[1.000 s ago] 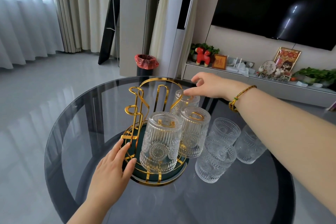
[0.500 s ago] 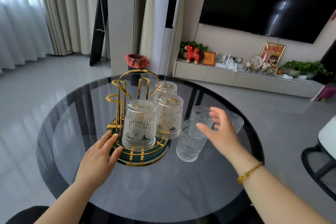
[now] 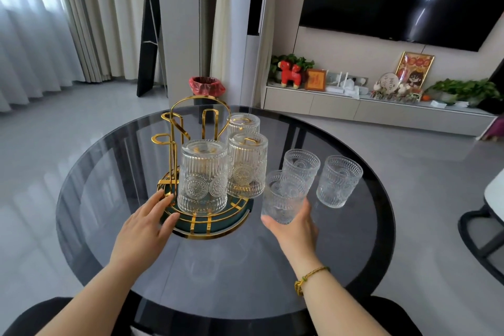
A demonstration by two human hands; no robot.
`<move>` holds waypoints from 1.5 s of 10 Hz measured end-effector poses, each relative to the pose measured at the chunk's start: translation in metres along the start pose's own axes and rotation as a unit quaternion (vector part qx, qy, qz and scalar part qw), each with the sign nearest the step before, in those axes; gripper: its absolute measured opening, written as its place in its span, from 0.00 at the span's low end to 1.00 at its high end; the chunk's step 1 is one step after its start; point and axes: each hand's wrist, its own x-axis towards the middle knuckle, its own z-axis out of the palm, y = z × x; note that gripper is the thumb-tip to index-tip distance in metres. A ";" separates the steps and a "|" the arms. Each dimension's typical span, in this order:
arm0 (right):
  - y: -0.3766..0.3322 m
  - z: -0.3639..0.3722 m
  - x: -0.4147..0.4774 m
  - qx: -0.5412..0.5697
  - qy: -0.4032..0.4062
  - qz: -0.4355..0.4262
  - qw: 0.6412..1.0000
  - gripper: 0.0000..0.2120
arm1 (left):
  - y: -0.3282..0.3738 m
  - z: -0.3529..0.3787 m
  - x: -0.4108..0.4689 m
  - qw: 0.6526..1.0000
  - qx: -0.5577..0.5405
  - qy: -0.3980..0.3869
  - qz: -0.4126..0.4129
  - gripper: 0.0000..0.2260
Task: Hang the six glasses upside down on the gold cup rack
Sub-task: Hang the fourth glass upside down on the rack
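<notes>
The gold cup rack (image 3: pixel 174 142) stands on a round green and gold base on the dark glass table. Three ribbed glasses hang upside down on it: a near one (image 3: pixel 203 176), a middle one (image 3: pixel 247 165) and a far one (image 3: pixel 243 123). Its left hooks are bare. Three upright glasses stand to the right: a near glass (image 3: pixel 283 196), one behind it (image 3: pixel 301 165) and one at the far right (image 3: pixel 339 180). My left hand (image 3: pixel 144 226) rests flat on the base's front-left rim. My right hand (image 3: pixel 296 229) wraps around the near upright glass from below.
The round glass table (image 3: pixel 218 267) has a dark rim. A chair edge (image 3: pixel 485 237) sits at the right. Behind are a low TV cabinet (image 3: pixel 381 109) with ornaments and plants, and a bin with a red liner (image 3: pixel 206 86) on the floor.
My right hand left the far hung glass, came back across the table and closed around the near upright glass. My left hand stayed on the rack base. The view pulled back.
</notes>
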 end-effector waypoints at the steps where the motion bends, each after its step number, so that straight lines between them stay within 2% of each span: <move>1: 0.001 0.003 0.004 0.005 0.010 0.004 1.000 0.39 | -0.001 0.000 0.000 1.000 -0.001 0.003 0.001 0.21; 4: 0.016 -0.014 -0.001 0.119 -0.032 -0.010 0.992 0.35 | -0.001 0.000 0.001 1.000 -0.006 0.003 0.000 0.21; 6: 0.011 -0.051 -0.005 0.165 -0.051 -0.039 0.984 0.34 | -0.001 0.000 0.000 1.000 -0.012 0.005 -0.002 0.21; 8: -0.036 -0.099 0.020 0.102 -0.032 -0.091 0.990 0.31 | -0.001 -0.006 -0.002 0.996 -0.078 0.046 -0.013 0.20; 9: -0.065 -0.116 0.040 0.102 -0.031 -0.104 0.989 0.30 | 0.000 -0.015 -0.003 0.988 -0.120 0.094 -0.009 0.19; 11: -0.120 -0.122 0.073 0.070 -0.068 -0.127 0.987 0.33 | 0.020 -0.057 0.010 0.966 -0.157 0.196 0.054 0.19; 12: -0.147 -0.116 0.088 0.029 -0.092 -0.132 0.987 0.38 | 0.034 -0.070 0.015 0.960 -0.131 0.219 0.112 0.19; 13: -0.172 -0.109 0.101 -0.017 -0.107 -0.160 0.981 0.39 | 0.047 -0.075 0.025 0.954 -0.080 0.221 0.185 0.25; 14: -0.195 -0.100 0.111 -0.081 -0.119 -0.201 0.969 0.38 | 0.050 -0.074 0.038 0.951 -0.061 0.209 0.220 0.36; 15: -0.218 -0.087 0.118 -0.116 -0.125 -0.225 0.959 0.36 | 0.048 -0.071 0.047 0.948 -0.054 0.223 0.222 0.35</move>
